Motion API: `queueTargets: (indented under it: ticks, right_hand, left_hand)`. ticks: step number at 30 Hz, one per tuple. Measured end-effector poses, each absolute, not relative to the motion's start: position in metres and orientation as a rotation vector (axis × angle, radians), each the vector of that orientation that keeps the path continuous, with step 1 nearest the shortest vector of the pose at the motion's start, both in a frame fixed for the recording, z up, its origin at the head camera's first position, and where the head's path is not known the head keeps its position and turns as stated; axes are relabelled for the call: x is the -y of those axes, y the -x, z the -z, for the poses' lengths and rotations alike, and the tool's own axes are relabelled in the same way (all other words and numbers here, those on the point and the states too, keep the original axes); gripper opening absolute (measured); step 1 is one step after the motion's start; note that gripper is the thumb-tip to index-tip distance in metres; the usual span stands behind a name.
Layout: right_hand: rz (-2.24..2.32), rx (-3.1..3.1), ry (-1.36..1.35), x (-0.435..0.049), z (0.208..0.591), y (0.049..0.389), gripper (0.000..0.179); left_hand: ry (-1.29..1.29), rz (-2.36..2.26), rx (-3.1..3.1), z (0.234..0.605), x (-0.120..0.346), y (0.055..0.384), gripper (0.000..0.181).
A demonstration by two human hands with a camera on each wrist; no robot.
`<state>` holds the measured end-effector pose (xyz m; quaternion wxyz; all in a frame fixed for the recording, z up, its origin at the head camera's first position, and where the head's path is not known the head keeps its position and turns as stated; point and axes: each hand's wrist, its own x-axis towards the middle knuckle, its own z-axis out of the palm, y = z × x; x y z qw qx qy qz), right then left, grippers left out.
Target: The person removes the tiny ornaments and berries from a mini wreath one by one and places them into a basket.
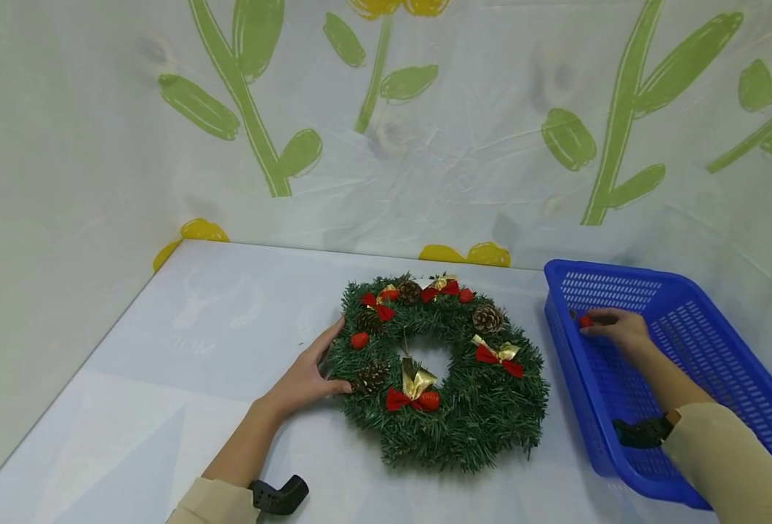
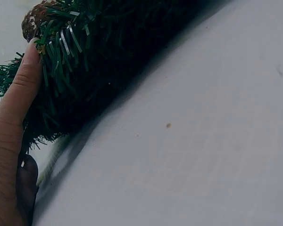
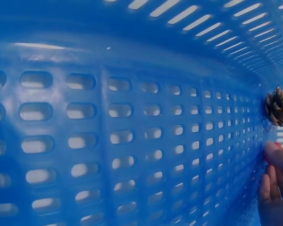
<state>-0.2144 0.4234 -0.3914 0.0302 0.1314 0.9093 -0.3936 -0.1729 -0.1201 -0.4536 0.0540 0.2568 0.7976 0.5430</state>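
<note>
A green Christmas wreath (image 1: 471, 429) lies on the table, decked with pine cones, red bows with gold ribbon and small red ornaments. My left hand (image 1: 303, 382) holds its left edge, the thumb on the upper needles; the wreath partly hides the other fingers. Over to the right, my right hand (image 1: 618, 331) is inside a blue plastic basket (image 1: 585, 404), near its left wall. Between thumb and fingers it pinches a small red ornament (image 1: 585, 321). A pine cone (image 3: 279, 107) sits just beyond those fingers in the right wrist view.
The white table (image 1: 156, 349) carries a faint printed pattern. Behind it hangs a pale sheet (image 1: 464, 160) with green plants and yellow flowers. The basket's slotted walls rise around my right hand. Black wrist mounts (image 1: 279, 496) sit on both arms.
</note>
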Motion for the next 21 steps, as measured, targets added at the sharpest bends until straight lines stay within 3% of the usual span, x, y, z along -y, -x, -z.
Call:
queueTargets:
  ticks: [21]
  right_hand:
    - [1.432, -2.708, -0.307, -0.414, 0.352, 0.222, 0.074]
  left_hand:
    - [-0.788, -1.682, -2.387, 0.451, 0.119, 0.172, 0.106]
